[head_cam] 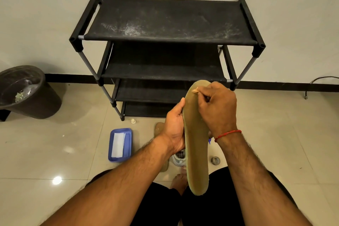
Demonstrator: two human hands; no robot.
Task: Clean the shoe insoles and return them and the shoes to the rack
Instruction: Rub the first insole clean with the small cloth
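While the left hand [174,128] is gripping the tan insole [196,152] along its left edge, thumb lying against the rim, the right hand [218,108] is curling its fingers round a small tan scrap [196,90] and pressing it to the insole's toe end; the insole is hanging in the air in front of the black shoe rack [165,24], toe end up and heel end pointing back toward the person's lap; a second insole [159,128] is lying on the tiled floor, partly hidden behind the left hand; a pale shoe [178,159] is showing just beneath the left wrist, most of it covered; a blue tray [128,134] holding a white sheet is sitting on the floor to the left of the hands; a dark bin [36,101] is standing well apart at the left, near the wall; the rack's top shelf is showing pale dusty smears.
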